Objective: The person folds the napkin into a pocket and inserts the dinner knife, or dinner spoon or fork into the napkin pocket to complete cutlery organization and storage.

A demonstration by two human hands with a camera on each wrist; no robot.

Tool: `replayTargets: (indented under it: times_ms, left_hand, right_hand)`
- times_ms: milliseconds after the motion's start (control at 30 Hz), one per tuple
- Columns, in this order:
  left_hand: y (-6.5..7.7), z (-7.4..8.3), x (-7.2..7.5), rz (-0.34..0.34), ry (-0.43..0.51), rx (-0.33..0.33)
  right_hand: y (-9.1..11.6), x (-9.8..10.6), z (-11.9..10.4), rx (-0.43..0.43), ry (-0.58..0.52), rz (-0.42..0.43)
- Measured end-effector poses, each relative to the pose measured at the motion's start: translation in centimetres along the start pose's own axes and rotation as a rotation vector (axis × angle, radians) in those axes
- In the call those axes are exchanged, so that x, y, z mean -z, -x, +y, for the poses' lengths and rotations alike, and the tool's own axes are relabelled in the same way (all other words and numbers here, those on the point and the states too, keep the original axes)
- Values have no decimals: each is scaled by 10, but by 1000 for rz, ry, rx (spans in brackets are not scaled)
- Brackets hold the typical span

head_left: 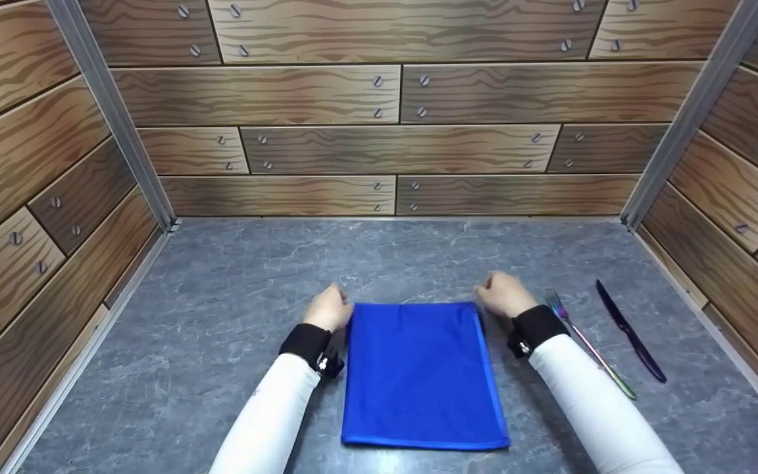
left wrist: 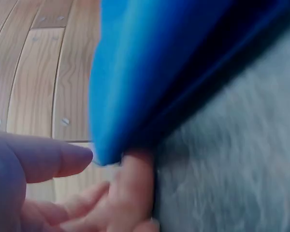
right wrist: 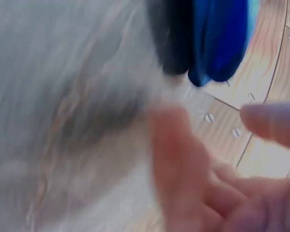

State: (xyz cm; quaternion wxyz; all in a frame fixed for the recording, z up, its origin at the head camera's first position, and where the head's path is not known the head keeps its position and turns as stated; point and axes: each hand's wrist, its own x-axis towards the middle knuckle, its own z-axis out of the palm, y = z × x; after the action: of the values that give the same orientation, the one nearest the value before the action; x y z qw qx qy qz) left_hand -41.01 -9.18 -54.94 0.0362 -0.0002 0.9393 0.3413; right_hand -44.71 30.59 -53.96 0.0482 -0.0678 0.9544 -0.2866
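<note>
A folded blue cloth (head_left: 422,375) lies as a rectangle between the two hands, its layers showing in both wrist views. My left hand (head_left: 329,308) is at the far left corner. In the left wrist view one fingertip (left wrist: 137,166) meets the underside of the cloth corner (left wrist: 111,140), while the thumb stands just beside it. My right hand (head_left: 505,294) is beside the far right corner. The right wrist view has its thumb and fingers (right wrist: 174,145) apart, with nothing between them, a short way from the folded cloth edge (right wrist: 227,53).
On the right lie a fork (head_left: 583,336) with a rainbow sheen, partly under the right forearm, and a dark knife (head_left: 629,332). The grey marbled tabletop (head_left: 241,276) is bounded by wood-patterned walls (head_left: 313,151) at the back and sides.
</note>
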Motion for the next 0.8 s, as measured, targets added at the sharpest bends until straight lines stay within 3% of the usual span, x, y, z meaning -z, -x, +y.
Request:
replayTargets:
  times_ms: [100, 200, 400, 500, 800]
  left_hand:
    - [-7, -2, -8, 63, -96, -134]
    - [-12, -1, -14, 39, -117, -244]
    - [-9, 4, -17, 1, -184, -360]
    - [-7, 5, -17, -12, -191, -369]
    - [-7, 2, -17, -6, -224, -311]
  right_hand:
    - [-14, -6, 21, 102, 53, 61]
    - [-21, -12, 32, 200, 55, -10]
    - [-17, -17, 24, 272, 182, -57]
    - [-13, -18, 19, 274, 208, -74]
    - [-19, -18, 18, 307, 219, -101]
